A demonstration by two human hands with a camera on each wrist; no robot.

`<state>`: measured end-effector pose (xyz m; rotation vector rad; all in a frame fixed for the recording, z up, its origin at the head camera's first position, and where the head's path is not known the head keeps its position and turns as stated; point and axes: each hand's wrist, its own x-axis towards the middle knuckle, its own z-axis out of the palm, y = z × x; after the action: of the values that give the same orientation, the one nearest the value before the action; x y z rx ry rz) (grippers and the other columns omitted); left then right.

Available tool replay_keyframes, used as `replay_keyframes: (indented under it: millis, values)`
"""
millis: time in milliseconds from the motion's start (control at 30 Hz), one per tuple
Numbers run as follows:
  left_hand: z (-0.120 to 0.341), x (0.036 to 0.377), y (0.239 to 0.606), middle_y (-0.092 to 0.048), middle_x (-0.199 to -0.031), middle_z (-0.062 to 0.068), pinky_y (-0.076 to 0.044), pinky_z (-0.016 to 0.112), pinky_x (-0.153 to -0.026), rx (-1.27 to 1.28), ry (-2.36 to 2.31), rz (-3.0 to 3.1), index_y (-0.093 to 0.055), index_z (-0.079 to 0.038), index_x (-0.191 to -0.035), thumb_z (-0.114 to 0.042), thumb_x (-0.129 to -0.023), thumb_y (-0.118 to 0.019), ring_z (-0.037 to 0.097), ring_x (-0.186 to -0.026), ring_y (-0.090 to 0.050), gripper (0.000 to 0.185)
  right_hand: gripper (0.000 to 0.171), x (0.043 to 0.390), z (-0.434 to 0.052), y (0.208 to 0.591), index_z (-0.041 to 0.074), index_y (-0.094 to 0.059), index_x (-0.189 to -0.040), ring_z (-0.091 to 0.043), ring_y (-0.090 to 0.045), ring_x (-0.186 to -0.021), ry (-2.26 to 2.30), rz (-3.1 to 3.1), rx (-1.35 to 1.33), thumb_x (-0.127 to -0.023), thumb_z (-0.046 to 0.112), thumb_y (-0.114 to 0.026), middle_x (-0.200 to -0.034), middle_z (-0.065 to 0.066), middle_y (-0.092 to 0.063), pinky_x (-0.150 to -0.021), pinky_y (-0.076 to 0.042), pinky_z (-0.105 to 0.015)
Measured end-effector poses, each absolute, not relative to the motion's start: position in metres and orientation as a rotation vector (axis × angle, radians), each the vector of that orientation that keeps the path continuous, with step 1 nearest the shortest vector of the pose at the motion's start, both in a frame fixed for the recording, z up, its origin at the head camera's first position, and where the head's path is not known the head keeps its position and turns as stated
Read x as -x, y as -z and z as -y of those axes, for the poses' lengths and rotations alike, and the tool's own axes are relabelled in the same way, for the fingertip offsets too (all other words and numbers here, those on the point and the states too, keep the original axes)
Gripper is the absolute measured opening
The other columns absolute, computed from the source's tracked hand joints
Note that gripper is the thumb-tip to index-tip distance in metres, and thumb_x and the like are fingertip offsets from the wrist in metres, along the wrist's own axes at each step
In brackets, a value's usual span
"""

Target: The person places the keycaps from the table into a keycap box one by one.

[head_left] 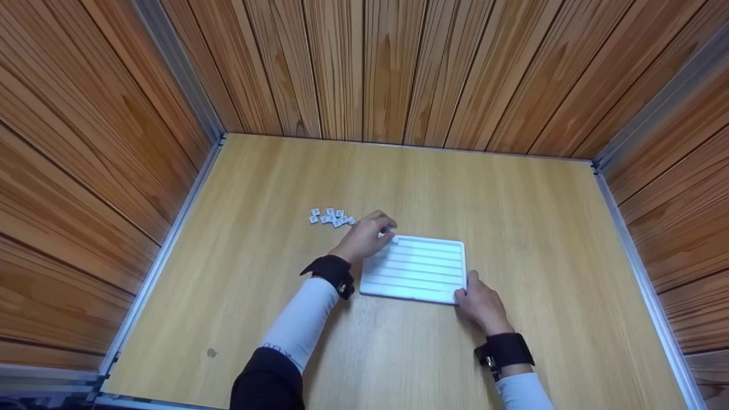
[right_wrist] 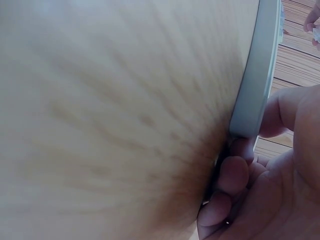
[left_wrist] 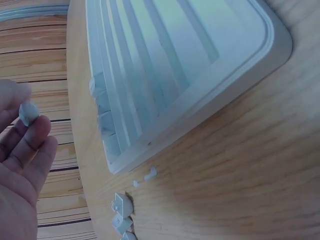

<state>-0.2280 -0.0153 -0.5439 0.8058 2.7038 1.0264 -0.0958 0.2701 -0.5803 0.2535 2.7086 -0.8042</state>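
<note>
Pinching: my left hand (head_left: 364, 236) grips a small white keycap (left_wrist: 28, 112) over the tray's 11 o'clock corner
Right hand (head_left: 481, 304): grasping the white ridged tray (head_left: 418, 267) at its 5 o'clock corner
Loose keycaps (head_left: 331, 217): on the bench (head_left: 512, 216), 10 o'clock of tray

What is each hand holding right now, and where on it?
The left hand pinches a small white tile between its fingertips. The right hand grips the white slotted board at its near right corner, with the thumb on the rim.
</note>
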Motion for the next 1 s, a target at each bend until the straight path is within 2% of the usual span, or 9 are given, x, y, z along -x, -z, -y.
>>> replay_keyframes:
  millis: [100,300,567,1000]
  values:
    - [0.01,0.228,0.545,-0.062,-0.117,0.003,-0.053,0.028,-0.09,-0.857,-1.023,-2.705,-0.072,-0.009,-0.119,-0.017,-0.101,-0.063,0.016,-0.105,-0.063,0.021,0.028,0.095,-0.272,0.579,0.0,-0.043,-0.114,-0.027,-0.048,-0.073,0.792,-2.705,-0.271,-0.096,0.02,-0.049,-0.084,-0.011,-0.047,-0.058,-0.034,-0.035]
    - [0.004,0.228,0.548,-0.062,-0.117,0.006,-0.053,0.03,-0.09,-0.941,-0.959,-2.735,-0.073,-0.012,-0.12,-0.008,-0.097,-0.066,0.019,-0.106,-0.063,0.024,0.029,0.096,-0.27,0.578,-0.001,-0.043,-0.114,-0.027,-0.048,-0.073,0.776,-2.702,-0.265,-0.096,0.02,-0.049,-0.083,-0.011,-0.048,-0.06,-0.035,-0.035]
    - [-0.006,0.234,0.553,-0.069,-0.109,0.007,-0.053,0.03,-0.092,-0.972,-0.85,-2.757,-0.075,-0.007,-0.112,-0.002,-0.093,-0.069,0.02,-0.105,-0.065,0.021,0.027,0.098,-0.268,0.578,0.001,-0.043,-0.114,-0.027,-0.048,-0.076,0.767,-2.7,-0.288,-0.096,0.019,-0.05,-0.085,-0.01,-0.047,-0.061,-0.035,-0.035]
    - [-0.025,0.238,0.556,-0.069,-0.109,0.007,-0.052,0.026,-0.095,-1.03,-0.737,-2.736,-0.077,-0.007,-0.112,0.002,-0.093,-0.066,0.02,-0.108,-0.064,0.023,0.029,0.097,-0.27,0.578,0.0,-0.043,-0.118,-0.027,-0.049,-0.078,0.813,-2.656,-0.312,-0.097,0.019,-0.05,-0.089,-0.012,-0.048,-0.061,-0.035,-0.035]
